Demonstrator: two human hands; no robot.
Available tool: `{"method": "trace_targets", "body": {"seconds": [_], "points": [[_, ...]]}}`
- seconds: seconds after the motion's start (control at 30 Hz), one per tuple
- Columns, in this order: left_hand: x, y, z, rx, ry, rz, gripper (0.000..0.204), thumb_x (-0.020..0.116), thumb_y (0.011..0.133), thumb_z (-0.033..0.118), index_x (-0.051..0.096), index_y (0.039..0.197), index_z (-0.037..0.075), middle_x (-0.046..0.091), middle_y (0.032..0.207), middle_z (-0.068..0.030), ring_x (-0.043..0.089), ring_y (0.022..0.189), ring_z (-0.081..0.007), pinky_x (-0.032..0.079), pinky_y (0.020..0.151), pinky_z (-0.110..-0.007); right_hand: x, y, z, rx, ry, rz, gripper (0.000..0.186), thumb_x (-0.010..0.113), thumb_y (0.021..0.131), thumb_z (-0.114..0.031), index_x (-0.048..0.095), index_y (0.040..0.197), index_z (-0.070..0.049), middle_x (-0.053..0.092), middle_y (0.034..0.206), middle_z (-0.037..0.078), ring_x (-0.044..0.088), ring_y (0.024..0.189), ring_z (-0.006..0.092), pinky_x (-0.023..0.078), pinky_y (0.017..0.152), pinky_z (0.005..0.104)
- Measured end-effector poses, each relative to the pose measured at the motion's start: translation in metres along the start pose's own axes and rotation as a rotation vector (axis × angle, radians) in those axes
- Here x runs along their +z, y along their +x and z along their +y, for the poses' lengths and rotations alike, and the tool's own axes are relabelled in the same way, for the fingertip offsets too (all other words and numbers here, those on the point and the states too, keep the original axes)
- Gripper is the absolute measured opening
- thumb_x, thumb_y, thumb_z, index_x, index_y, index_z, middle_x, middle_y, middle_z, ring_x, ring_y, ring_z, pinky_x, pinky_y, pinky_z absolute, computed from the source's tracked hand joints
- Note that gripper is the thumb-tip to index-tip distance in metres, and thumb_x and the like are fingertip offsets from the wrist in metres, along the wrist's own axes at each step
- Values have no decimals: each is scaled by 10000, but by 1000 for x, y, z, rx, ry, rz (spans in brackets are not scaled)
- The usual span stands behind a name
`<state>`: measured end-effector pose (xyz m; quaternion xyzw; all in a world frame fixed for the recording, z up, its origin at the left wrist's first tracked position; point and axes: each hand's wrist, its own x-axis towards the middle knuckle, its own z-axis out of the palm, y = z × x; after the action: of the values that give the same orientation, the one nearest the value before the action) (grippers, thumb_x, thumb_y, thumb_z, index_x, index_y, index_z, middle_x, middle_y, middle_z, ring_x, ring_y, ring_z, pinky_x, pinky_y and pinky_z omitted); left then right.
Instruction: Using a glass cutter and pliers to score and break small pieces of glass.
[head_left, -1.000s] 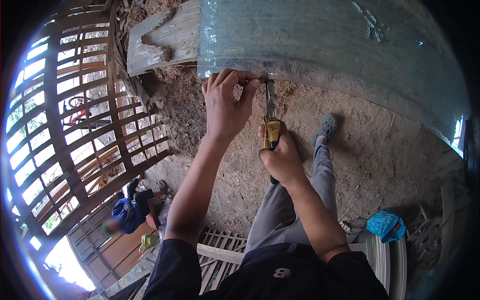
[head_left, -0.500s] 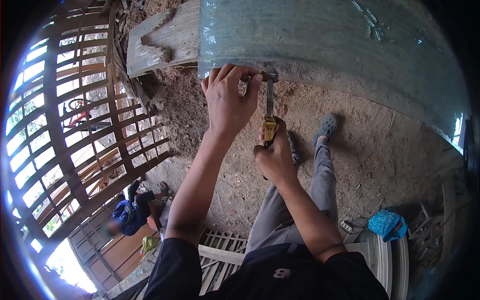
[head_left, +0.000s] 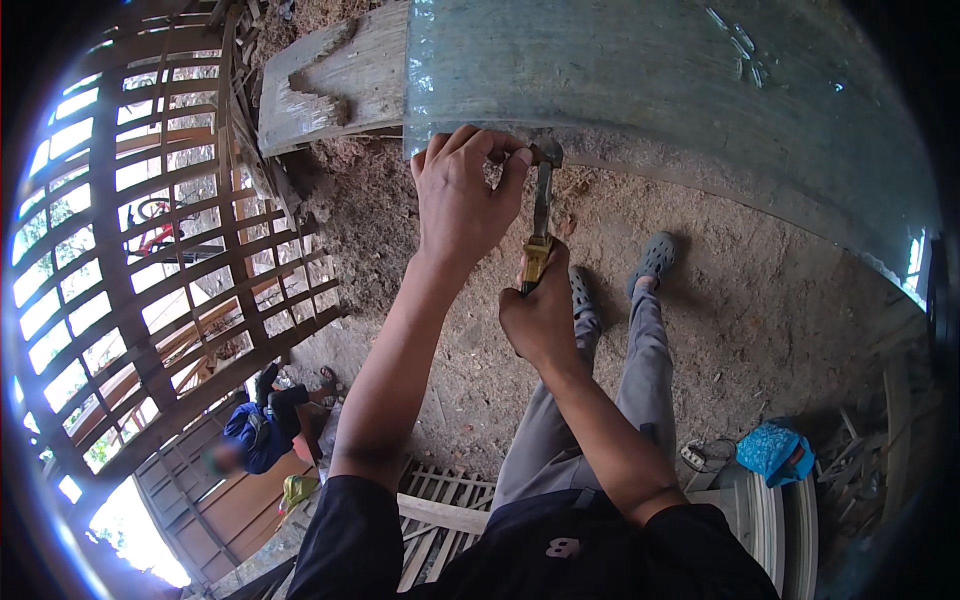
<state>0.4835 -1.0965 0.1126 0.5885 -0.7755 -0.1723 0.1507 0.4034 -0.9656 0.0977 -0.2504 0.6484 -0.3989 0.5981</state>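
A hammer (head_left: pixel 543 195) with a dark head, metal shaft and yellow-and-black handle points away from me. My right hand (head_left: pixel 541 318) is wrapped round its handle. My left hand (head_left: pixel 462 190) is closed in a pinch, its thumb and forefinger tips right against the hammer's head; what lies between them, if anything, is too small to make out. Both are at the near edge of a bluish, see-through glass sheet (head_left: pixel 620 75). The sheet rests over a weathered wooden board (head_left: pixel 375 80) that sticks out at its left. Several narrow glass strips (head_left: pixel 742 42) lie on the sheet.
Slatted wooden lattice (head_left: pixel 160 230) stands at the left. Lower left, another person (head_left: pixel 260 435) in dark blue is sitting. A blue cloth bundle (head_left: pixel 775 450) and a power socket with cord (head_left: pixel 695 456) sit at lower right, beside wood pieces. My shoes (head_left: pixel 655 258) stand on the dirt floor (head_left: pixel 760 320).
The hammer has tilted slightly, its head shifting a little right and its handle a little left with my right hand. My left hand has moved slightly right, still pinched by the head.
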Motion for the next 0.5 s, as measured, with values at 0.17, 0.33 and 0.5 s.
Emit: {"method": "trace_targets", "body": {"seconds": [0.17,0.33,0.5], "points": [[-1,1,0,19,9,2,184,741,923,273,768,982,101,692,928,-53,633,988,-276,412,968,-430,1,2,4,-68,-54,32,552,564,734,74,441,1271,40,490,951,137,523,831,239,442,758,391],[-2,3,0,-8,-4,-27,163,751,905,269,781,970,122,734,990,-44,637,1032,-302,417,961,-463,4,2,12,-78,-75,58,502,557,744,72,454,1234,36,513,966,153,550,853,267,454,784,394],[-4,2,0,10,6,-27,174,738,929,261,769,985,100,700,938,-52,639,1015,-277,422,971,-440,3,6,18,-11,-28,18,424,537,763,59,462,1177,10,513,942,144,552,833,279,466,811,377]]}}
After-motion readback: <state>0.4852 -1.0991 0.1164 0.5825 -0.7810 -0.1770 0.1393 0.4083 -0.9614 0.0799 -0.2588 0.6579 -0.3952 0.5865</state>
